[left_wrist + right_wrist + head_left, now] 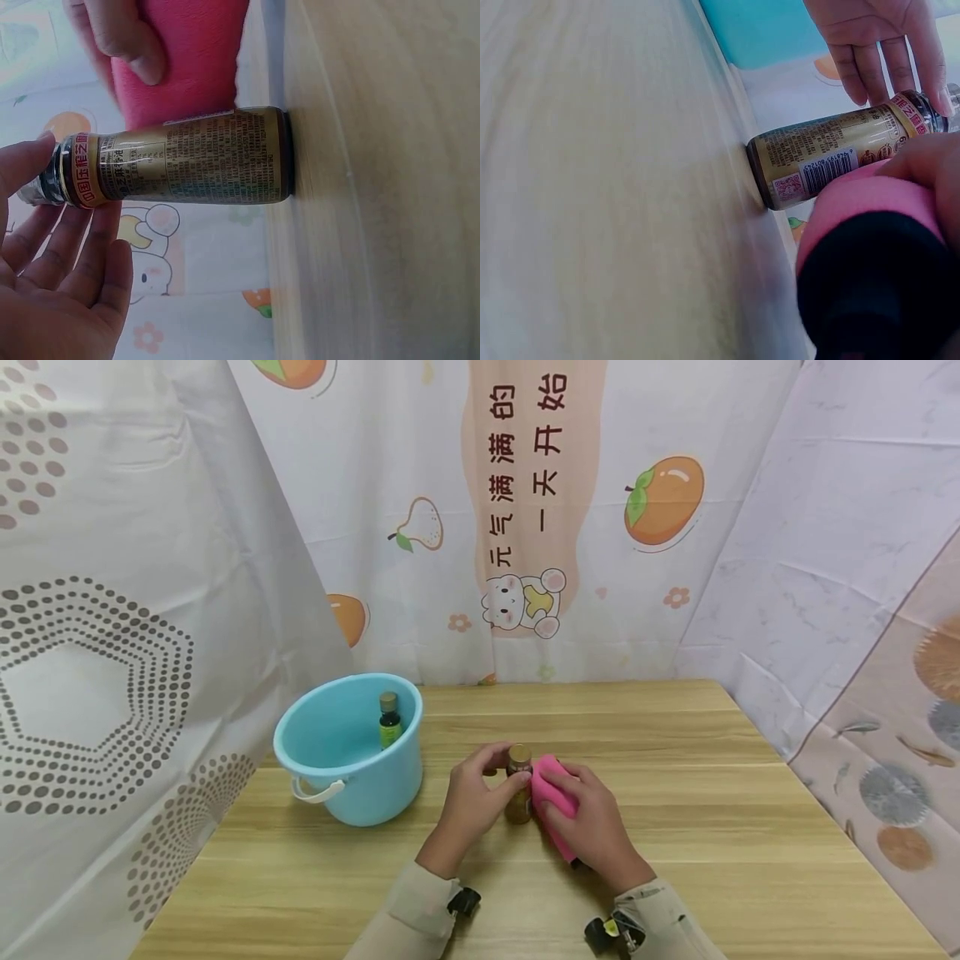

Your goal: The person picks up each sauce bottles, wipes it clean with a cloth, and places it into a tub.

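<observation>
A small sesame oil bottle (518,808) with a gold label stands upright, its base right at the tabletop. My left hand (476,792) grips it by the neck, thumb on one side and fingers on the other. The label and its red neck band show in the left wrist view, the barcode on the bottle (810,161) in the right wrist view. My right hand (592,817) holds a soft pink thing (551,785) with a black round end (877,277), its kind unclear. The pink surface lies against the bottle's side in the left wrist view.
A light blue bucket (372,789) with a white handle stands on the left of the wooden table (697,818). Inside it is a dark bottle (389,723) with a gold cap and green-yellow label. Printed curtains (420,602) hang behind and at both sides.
</observation>
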`<state>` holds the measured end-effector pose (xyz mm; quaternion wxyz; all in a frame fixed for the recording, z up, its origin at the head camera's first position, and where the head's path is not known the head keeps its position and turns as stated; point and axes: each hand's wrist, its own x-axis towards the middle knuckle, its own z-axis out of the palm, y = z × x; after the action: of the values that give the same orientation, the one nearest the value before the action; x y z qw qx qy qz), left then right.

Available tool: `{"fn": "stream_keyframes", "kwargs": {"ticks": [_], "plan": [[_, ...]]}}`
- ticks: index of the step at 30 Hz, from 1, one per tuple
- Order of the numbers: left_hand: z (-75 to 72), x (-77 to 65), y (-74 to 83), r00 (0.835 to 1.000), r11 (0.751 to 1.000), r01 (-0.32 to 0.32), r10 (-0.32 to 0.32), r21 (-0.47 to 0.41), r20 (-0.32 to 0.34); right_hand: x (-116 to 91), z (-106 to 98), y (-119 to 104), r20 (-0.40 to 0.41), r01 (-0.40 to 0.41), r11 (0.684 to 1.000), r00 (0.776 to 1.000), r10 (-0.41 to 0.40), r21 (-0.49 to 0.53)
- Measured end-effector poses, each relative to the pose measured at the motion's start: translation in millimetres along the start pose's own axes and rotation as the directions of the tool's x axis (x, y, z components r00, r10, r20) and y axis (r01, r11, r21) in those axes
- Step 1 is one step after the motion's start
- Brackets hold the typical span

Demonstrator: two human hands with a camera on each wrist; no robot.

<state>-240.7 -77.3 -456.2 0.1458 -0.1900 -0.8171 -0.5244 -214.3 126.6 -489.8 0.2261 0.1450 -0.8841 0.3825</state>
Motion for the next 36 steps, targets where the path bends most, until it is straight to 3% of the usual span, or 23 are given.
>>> {"fn": "stream_keyframes", "kwargs": {"ticks": [9,15,23,36], "plan": [[-0.5,-0.2,2.1,1.000,1.000,0.007,-0.007,0.020,0.001,1.3,-1.2,-0.2,-0.148,0.140,0.989,0.980,-0.131,0.052],[-0.8,0.2,2.3,1.000,1.000,0.008,-0.008,0.020,0.005,2.2,-3.8,-2.2,-0.201,0.167,0.983,0.968,-0.147,0.083],[-1.0,0.2,2.2,1.000,1.000,0.026,-0.026,0.005,0.017,2.5,-3.8,-3.7,-0.164,0.163,0.980,0.976,-0.144,0.110],[-1.5,-0.5,2.2,0.999,0.999,0.035,-0.035,0.009,0.031,0.6,-1.1,-2.5,-0.043,0.075,0.996,0.996,-0.073,0.038]]}}
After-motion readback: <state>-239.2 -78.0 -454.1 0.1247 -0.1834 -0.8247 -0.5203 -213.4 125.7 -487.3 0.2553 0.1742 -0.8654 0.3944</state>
